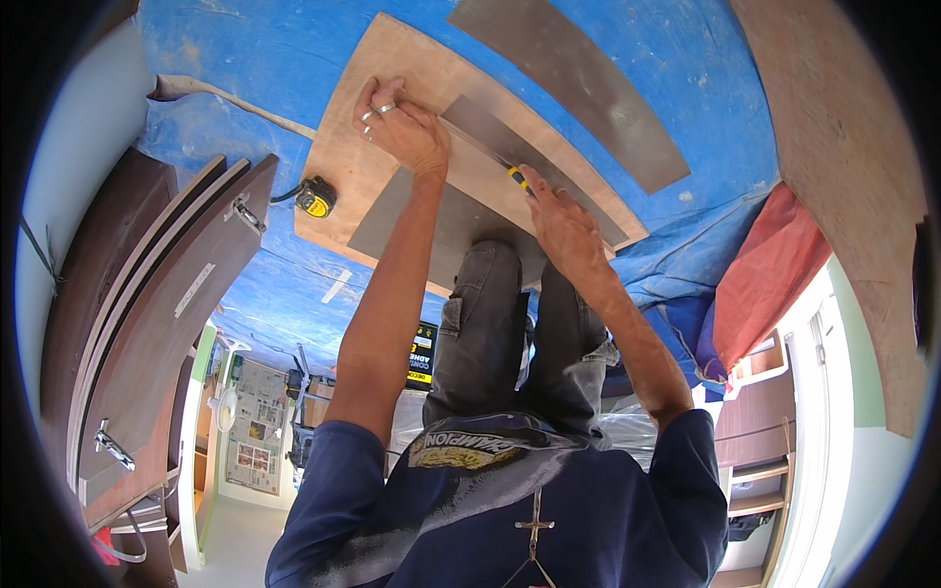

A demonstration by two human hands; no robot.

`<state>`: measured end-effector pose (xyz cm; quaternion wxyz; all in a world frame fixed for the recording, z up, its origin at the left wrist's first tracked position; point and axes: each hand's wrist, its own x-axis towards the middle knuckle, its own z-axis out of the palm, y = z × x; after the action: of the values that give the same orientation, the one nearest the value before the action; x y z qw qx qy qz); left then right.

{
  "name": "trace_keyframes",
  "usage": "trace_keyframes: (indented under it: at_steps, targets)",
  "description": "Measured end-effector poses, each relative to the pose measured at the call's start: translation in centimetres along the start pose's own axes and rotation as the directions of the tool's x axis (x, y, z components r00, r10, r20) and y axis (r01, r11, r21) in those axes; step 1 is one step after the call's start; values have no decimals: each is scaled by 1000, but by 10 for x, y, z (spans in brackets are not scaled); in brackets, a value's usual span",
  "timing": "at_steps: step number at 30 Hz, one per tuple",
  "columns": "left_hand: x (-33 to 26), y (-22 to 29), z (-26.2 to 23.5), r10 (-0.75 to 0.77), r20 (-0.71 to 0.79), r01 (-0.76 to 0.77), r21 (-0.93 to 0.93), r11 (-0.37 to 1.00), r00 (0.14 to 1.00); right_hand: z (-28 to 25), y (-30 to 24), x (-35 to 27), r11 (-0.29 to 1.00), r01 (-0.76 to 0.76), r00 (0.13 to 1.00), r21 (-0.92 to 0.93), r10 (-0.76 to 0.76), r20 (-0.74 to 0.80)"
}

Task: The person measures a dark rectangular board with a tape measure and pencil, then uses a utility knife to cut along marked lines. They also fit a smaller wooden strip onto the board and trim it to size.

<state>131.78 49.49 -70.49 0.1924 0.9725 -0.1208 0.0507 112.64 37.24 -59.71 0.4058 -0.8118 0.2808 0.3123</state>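
My right hand is closed round a yellow-and-black utility knife. Its tip end points up and left, at the near edge of a narrow grey-brown laminate strip. That strip lies on a light plywood board. My left hand, with rings on its fingers, rests on the board by the strip's left end, fingers bent and somewhat apart; its palm side is hidden. A second grey-brown laminate sheet lies nearer me, partly under my knees.
A yellow-and-black tape measure sits at the board's left edge. Beyond the board, another laminate strip lies on blue sheeting. Brown cabinet doors with hinges lean at left. Red sheeting hangs at right.
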Motion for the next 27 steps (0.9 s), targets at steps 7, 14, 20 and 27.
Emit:
trace_keyframes:
  at_steps: [7,14,20,27]
  targets:
    - [0,3,-1,-18,2,18,-13,1000,1000,1,7,-7,1000,11,1000,9,-10,-8]
    - [0,1,-1,-4,10,4,16,1000,1000,-6,13,-16,999,4,1000,51,-4,9]
    - [0,1,-1,2,5,-2,-1,1000,1000,-3,17,-21,999,1,1000,41,0,-16]
    - [-1,1,0,6,-1,-6,-5,1000,1000,-8,25,-34,999,-24,1000,40,24,0]
